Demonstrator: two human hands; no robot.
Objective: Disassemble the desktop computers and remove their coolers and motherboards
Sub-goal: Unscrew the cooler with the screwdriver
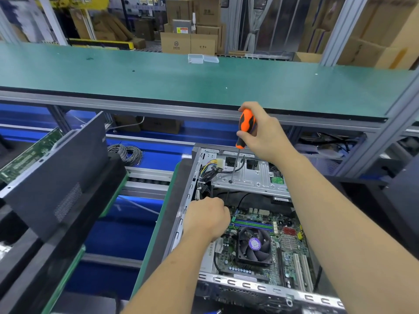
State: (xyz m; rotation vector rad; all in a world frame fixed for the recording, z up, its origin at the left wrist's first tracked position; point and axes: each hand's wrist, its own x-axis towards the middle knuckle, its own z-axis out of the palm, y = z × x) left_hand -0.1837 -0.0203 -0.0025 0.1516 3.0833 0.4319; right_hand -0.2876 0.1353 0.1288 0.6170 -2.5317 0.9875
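Orange-black screwdriver in our right hand, fingers wrapped round the handle, shaft pointing down and a bit left. Its tip sits on a screw hole in the drive cage, the silver metal bracket at the far end of the open case.

Our left hand is down inside the case at the left wall, fingers curled under near the cable bundle; we can't tell what it grips, if anything.

The case lies on its side, near right, open side up. The motherboard is still mounted in it, with the cooler on top: black fan, purple sticker at the hub. Green RAM slots just far of the cooler, white PCI slots to the right.

Left of the case: a black side panel propped up at a tilt, with a green board behind it at the far left. A coil of grey cable lies further back on the blue conveyor.

Green surface runs across the far side, with a clear plastic box at its far edge. Cardboard cartons stacked beyond.
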